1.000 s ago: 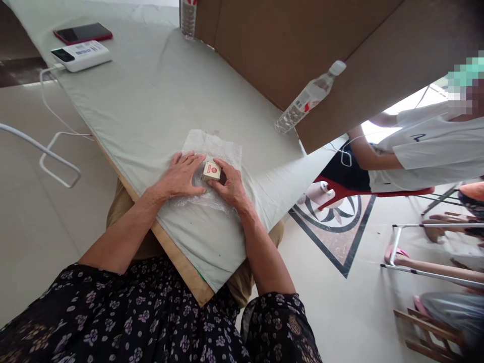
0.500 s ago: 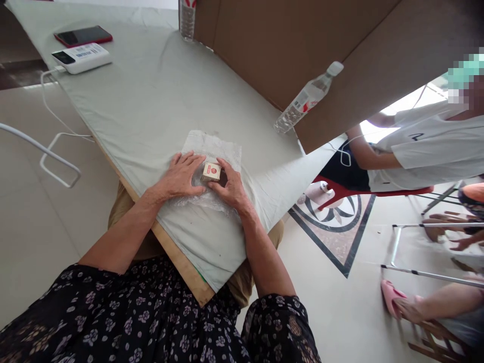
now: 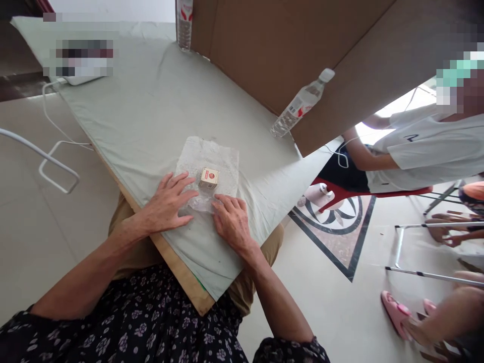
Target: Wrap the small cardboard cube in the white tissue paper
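While pale tiled floor [image 3: 340, 312] spreads through the room, its dark-bordered patterned inlay [image 3: 350, 269] showing at right, the wooden-edged table [image 3: 181, 275] slants across the middle with one corner at the near side. Light green cloth [image 3: 143, 111] covers the top, lightly creased toward the near right. A large brown cardboard panel [image 3: 257, 50] rises along its far right side. Beyond that, at right, a person in a white shirt [image 3: 419, 146] sits on a red chair [image 3: 333, 190]; nearer are a metal frame [image 3: 399, 247] and a pink shoe [image 3: 393, 310]. At far left on the cloth lies a white device [image 3: 86, 78], partly blurred out. Near the middle, the left hand [image 3: 166, 204] spreads its fingers over the left edge of the bubble wrap [image 3: 223, 156], released; the right hand [image 3: 232, 222] rests its loosely bent fingers at the near edge, grasping nothing visible. One clear bottle [image 3: 300, 103] stands beside the cardboard, another [image 3: 184, 25] farther left. Smallest, a cream box [image 3: 209, 178] with red print sits on the wrap, just beyond both hands.
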